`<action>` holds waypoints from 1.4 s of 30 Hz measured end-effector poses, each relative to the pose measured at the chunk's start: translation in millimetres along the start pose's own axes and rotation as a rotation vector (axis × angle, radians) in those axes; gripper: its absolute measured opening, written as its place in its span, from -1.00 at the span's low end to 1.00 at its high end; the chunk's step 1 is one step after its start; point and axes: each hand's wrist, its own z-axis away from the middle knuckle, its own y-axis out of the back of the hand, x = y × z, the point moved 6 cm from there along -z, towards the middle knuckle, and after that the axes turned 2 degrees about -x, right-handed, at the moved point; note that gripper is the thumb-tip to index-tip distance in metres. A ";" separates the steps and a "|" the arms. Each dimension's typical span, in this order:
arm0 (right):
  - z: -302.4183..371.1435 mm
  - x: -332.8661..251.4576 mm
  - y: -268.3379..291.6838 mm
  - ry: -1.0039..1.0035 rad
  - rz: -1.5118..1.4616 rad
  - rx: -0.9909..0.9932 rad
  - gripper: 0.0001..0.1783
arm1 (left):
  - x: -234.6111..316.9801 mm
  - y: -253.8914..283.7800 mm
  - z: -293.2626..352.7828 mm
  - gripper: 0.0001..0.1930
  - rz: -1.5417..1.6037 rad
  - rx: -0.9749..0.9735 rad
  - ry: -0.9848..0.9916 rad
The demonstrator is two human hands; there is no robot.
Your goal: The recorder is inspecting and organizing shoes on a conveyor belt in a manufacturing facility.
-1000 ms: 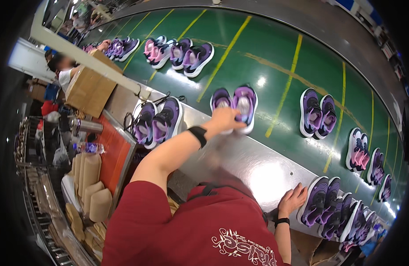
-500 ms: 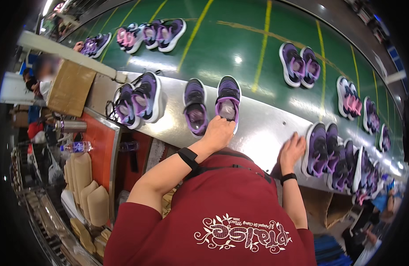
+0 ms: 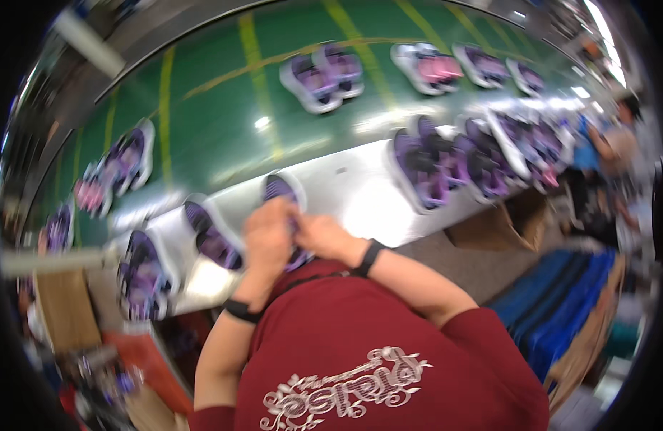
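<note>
Shoe (image 3: 280, 188), striped and round-toed, shows beneath left hand (image 3: 269, 233) and right hand (image 3: 323, 235) (blur hides whether they grip).

Head fisheye: looks downward, forward; burgundy printed shirt (image 3: 374, 312) near, lower centre; flat green yellow-lined surface (image 3: 209, 136) farther, upper frame.

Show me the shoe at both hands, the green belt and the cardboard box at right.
Shoe (image 3: 280, 187): head view, on its toe.
Green belt (image 3: 209, 133): head view, on bare surface.
Cardboard box (image 3: 482, 231): head view, on its side.
</note>
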 end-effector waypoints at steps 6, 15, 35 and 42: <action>12.0 1.5 14.6 -0.044 -0.039 0.066 -0.33 | -33.8 -1.4 23.9 -0.64 0.186 0.035 0.033; 8.5 -4.2 10.0 -0.019 0.106 0.088 -0.32 | 1.3 11.4 2.0 -0.58 0.048 -0.005 -0.015; 16.7 -1.6 20.8 0.029 -0.077 -0.077 -0.35 | 1.0 -30.4 16.3 -0.65 -0.207 -0.207 -0.203; 14.5 35.5 35.5 -0.263 -0.598 -0.001 -0.59 | -4.7 -17.3 29.8 -0.66 -0.078 0.034 -0.273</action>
